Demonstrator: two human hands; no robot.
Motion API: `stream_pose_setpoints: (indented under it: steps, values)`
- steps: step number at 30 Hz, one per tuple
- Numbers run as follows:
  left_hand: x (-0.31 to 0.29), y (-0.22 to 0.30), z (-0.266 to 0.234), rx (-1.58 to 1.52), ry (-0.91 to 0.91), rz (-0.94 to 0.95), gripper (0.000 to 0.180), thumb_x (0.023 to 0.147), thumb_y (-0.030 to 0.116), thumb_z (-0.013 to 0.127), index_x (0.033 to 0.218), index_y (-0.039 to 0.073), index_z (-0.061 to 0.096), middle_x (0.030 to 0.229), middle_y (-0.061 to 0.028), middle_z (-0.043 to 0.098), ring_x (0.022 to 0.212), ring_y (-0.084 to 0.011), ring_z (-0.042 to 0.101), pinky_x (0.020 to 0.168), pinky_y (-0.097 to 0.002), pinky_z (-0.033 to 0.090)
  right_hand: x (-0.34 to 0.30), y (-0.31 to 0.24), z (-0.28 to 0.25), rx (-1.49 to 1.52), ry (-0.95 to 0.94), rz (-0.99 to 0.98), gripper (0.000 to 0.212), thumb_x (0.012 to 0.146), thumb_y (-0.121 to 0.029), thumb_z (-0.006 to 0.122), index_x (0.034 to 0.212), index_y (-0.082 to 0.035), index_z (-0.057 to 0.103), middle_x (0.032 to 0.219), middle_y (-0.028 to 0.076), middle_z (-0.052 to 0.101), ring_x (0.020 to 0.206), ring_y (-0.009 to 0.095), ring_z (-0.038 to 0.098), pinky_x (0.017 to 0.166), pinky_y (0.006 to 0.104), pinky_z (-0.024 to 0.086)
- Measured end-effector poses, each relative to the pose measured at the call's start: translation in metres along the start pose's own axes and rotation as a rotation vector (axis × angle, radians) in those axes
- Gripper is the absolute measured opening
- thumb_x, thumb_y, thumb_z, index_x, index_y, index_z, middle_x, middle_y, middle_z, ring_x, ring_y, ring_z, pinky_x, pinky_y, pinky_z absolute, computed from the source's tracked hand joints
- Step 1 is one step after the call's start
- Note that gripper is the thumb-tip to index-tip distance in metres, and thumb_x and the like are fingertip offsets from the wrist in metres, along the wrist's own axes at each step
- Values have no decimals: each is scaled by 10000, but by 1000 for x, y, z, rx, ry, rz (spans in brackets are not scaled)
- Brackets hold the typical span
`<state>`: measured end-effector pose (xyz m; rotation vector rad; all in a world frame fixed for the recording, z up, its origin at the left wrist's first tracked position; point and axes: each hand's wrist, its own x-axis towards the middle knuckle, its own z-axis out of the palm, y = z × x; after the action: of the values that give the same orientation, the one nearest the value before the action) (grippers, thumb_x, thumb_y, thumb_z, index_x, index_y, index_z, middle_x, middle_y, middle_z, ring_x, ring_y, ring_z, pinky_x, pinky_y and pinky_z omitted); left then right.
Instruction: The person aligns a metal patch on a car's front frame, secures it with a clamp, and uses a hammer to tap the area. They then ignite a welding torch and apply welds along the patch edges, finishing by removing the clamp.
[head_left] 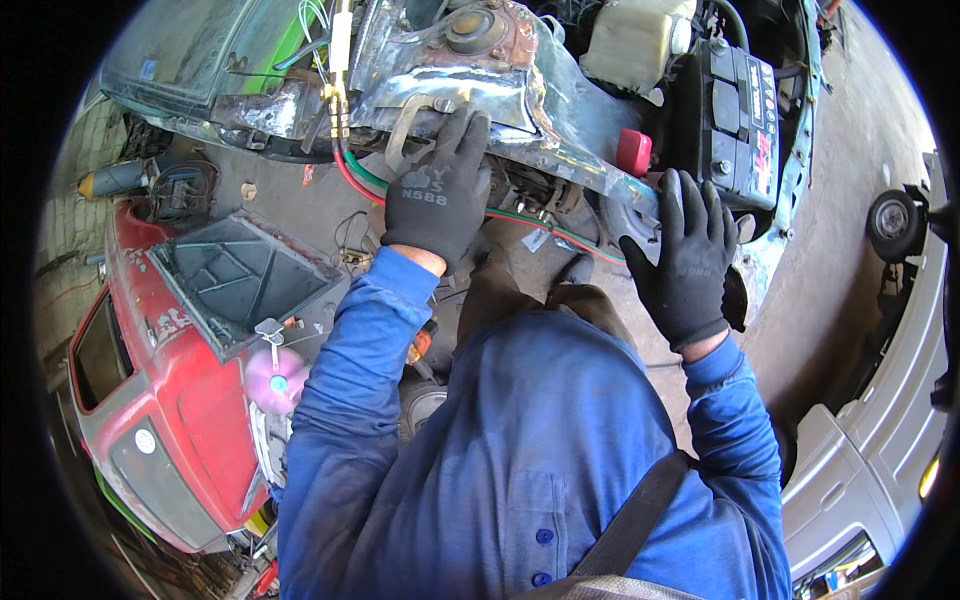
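My left hand (pixel 440 190), in a black glove, lies with fingers stretched forward against the bare metal inner panel (pixel 480 95) of a car's engine bay. Beside its fingers is a curved pale metal piece (pixel 403 135), whose kind I cannot make out. To the left of that, the brass fittings of a gas torch (pixel 338 110) rest at the body edge, trailing a red hose and a green hose (pixel 365 175). My right hand (pixel 690 260), also gloved, is open with fingers spread at the front body rail (pixel 600 175), holding nothing, close to a black battery (pixel 735 125).
A red object (pixel 633 152) sits on the rail, near a whitish plastic reservoir (pixel 635 40). On the left stand a red car body (pixel 200 400), a loose dark panel (pixel 250 280) and a pink fan (pixel 275 380). A silver vehicle (pixel 860 450) stands at the right.
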<state>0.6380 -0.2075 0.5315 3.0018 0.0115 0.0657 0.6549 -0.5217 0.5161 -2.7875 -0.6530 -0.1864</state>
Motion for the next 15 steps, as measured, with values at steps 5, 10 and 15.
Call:
stream_pose_setpoints:
  steps: [5,10,15]
  values:
    - [-24,26,-2,-487,228,-154,462,1031,265,722,1414,24,627,1427,-181,645,1081,-306,749,853,-398,613,-1,3,-1,0,-4,-24,893,894,-386,825,1657,-117,447,1606,170,515,1501,434,453,1254,595,287]
    - [-35,43,19,-1621,-14,-855,546,1074,517,662,1304,22,664,1145,-117,734,782,-162,728,508,-261,503,-1,2,-1,7,-3,-31,882,902,-396,818,1656,-117,452,1605,177,516,1503,433,451,1255,595,284]
    - [5,23,46,-1940,-1,-807,627,1067,637,597,1304,60,654,1185,-123,732,767,-168,715,463,-266,493,1,0,-2,-32,-43,-23,940,860,-348,880,1636,-52,439,1627,204,496,1526,446,426,1275,584,272]
